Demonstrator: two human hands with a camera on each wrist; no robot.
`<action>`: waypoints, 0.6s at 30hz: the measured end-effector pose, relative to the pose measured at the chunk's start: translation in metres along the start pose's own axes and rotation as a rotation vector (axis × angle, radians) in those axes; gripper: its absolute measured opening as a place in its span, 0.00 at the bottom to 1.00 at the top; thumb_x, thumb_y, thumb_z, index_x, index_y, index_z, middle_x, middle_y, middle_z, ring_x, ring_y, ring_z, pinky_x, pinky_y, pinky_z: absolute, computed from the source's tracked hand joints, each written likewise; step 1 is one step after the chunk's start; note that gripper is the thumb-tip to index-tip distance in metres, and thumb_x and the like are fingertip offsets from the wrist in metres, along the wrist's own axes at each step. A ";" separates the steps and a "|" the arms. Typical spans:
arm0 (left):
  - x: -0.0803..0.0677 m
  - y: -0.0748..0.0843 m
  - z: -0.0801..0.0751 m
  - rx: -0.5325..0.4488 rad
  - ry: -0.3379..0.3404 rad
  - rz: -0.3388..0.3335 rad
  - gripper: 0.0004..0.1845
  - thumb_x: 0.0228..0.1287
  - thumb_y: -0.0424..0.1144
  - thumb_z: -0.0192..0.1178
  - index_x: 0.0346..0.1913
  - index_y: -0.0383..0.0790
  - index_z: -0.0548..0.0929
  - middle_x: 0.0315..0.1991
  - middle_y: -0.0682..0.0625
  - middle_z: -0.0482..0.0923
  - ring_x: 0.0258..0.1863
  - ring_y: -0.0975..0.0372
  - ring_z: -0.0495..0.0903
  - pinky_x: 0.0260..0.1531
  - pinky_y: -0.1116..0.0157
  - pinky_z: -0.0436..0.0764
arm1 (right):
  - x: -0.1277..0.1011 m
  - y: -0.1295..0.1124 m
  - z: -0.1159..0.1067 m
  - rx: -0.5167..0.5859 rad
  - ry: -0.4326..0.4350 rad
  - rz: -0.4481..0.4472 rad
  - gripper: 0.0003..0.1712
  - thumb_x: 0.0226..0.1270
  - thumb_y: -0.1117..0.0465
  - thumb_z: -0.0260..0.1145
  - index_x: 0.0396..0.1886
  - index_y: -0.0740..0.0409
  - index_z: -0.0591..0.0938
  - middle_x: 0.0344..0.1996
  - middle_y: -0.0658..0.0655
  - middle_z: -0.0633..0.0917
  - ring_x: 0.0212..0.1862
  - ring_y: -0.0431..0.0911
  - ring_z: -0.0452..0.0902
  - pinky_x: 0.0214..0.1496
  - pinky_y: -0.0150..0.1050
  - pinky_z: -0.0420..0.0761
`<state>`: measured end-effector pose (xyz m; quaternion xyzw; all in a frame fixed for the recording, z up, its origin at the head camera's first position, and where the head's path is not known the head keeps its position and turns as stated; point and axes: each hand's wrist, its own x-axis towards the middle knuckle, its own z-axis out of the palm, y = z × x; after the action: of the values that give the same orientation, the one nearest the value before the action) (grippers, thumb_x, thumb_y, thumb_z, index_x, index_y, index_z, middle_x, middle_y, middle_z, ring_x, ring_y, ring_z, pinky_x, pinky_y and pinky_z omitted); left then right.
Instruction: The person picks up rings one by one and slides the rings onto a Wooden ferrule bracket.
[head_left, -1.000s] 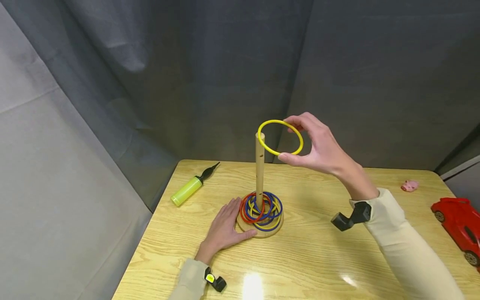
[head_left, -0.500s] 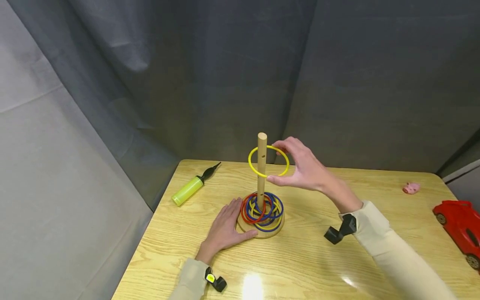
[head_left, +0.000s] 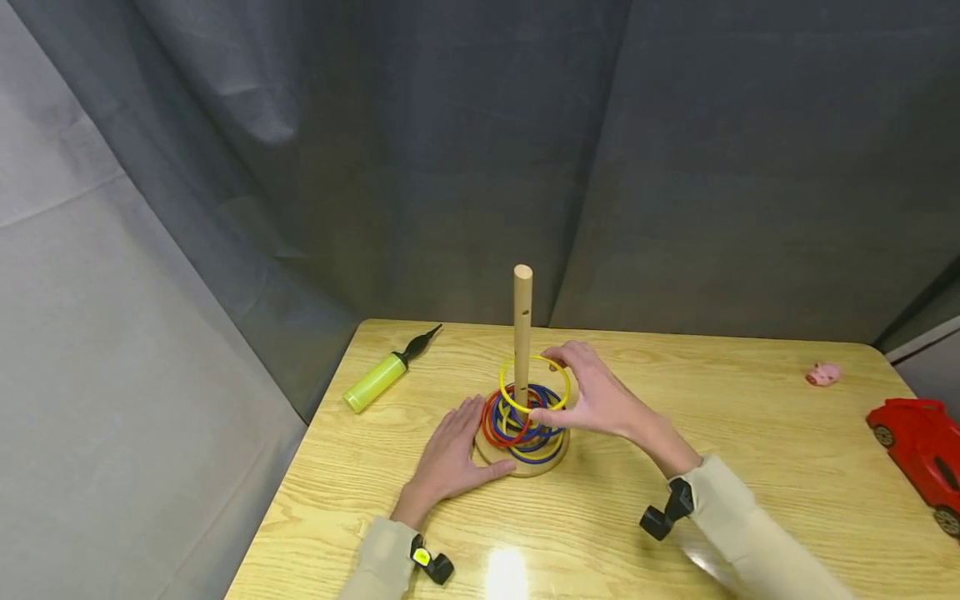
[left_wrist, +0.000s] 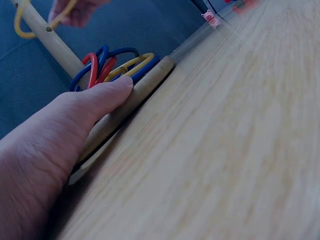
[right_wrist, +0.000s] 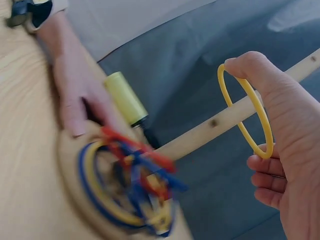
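Observation:
A wooden peg point(head_left: 522, 325) stands upright on a round wooden base point(head_left: 487, 450). Red, blue and yellow rings point(right_wrist: 131, 187) lie in a loose pile around its foot. My right hand point(head_left: 596, 396) pinches a yellow ring point(head_left: 567, 385) between thumb and fingers. That ring encircles the peg, held above the pile; the right wrist view shows the peg passing through it. My left hand point(head_left: 444, 462) rests against the base's left side with straight fingers, and its thumb point(left_wrist: 112, 95) lies along the base's near rim.
On the left of the wooden table point(head_left: 600, 517) lies a green hand pump point(head_left: 378, 382) with a black nozzle. A small pink pig toy point(head_left: 822, 374) and a red toy car point(head_left: 918, 454) are at the right. A dark curtain point(head_left: 450, 167) hangs behind the table.
My right hand has brought the yellow ring left over the peg's top, then down along the peg to just above the pile. The left hand has stayed at the base.

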<state>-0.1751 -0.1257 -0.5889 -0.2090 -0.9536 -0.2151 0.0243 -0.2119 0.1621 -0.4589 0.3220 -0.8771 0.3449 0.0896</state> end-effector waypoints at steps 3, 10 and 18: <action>0.000 0.000 -0.001 0.000 0.006 0.003 0.65 0.57 0.84 0.53 0.85 0.41 0.51 0.85 0.47 0.51 0.84 0.54 0.48 0.82 0.51 0.52 | -0.011 0.010 0.019 -0.004 0.006 0.006 0.51 0.48 0.35 0.82 0.65 0.61 0.78 0.53 0.58 0.80 0.57 0.50 0.70 0.57 0.53 0.78; 0.000 0.000 0.000 0.007 0.012 0.010 0.66 0.57 0.85 0.52 0.85 0.39 0.51 0.85 0.46 0.50 0.84 0.53 0.48 0.82 0.52 0.52 | -0.031 0.029 0.052 -0.065 0.063 -0.005 0.51 0.44 0.31 0.82 0.61 0.60 0.80 0.52 0.55 0.79 0.55 0.49 0.69 0.53 0.50 0.78; 0.000 0.002 0.000 -0.004 0.038 0.019 0.64 0.59 0.83 0.52 0.85 0.39 0.51 0.85 0.46 0.48 0.84 0.53 0.48 0.81 0.50 0.55 | -0.046 0.036 0.060 -0.091 0.085 0.001 0.57 0.48 0.31 0.81 0.71 0.60 0.74 0.67 0.61 0.74 0.69 0.58 0.67 0.68 0.63 0.71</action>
<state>-0.1742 -0.1245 -0.5883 -0.2141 -0.9505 -0.2209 0.0441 -0.1949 0.1657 -0.5408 0.3021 -0.8874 0.3182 0.1414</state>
